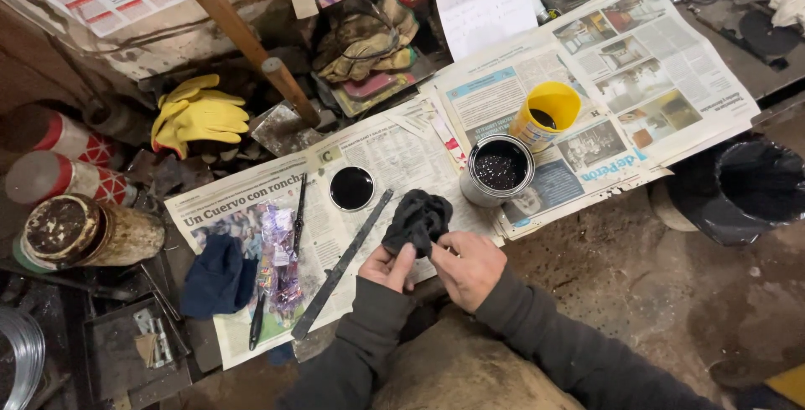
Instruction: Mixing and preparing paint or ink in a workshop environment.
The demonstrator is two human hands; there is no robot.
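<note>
Your left hand (387, 266) and right hand (468, 264) both pinch the black rag (418, 220), bunched up just above the newspaper (394, 154) at the bench edge, fingers closed into its lower folds. Watch the open paint can (497, 171) just right of the rag: a wide swing of your right elbow could knock it, and the black paint would run off the paper (the yellow cup (545, 115) behind it stands tilted and looks no steadier). The can's lid (351, 188) lies wet side up near the flat metal bar (342, 262), so a trailing fold of rag may drag through it and smear the sheet. The bench is cluttered and grimy, with yellow gloves (197, 114), old tins (80, 232) and wooden handles (289, 90) behind; the floor to your right is stained concrete, with a black bucket (750, 185).
</note>
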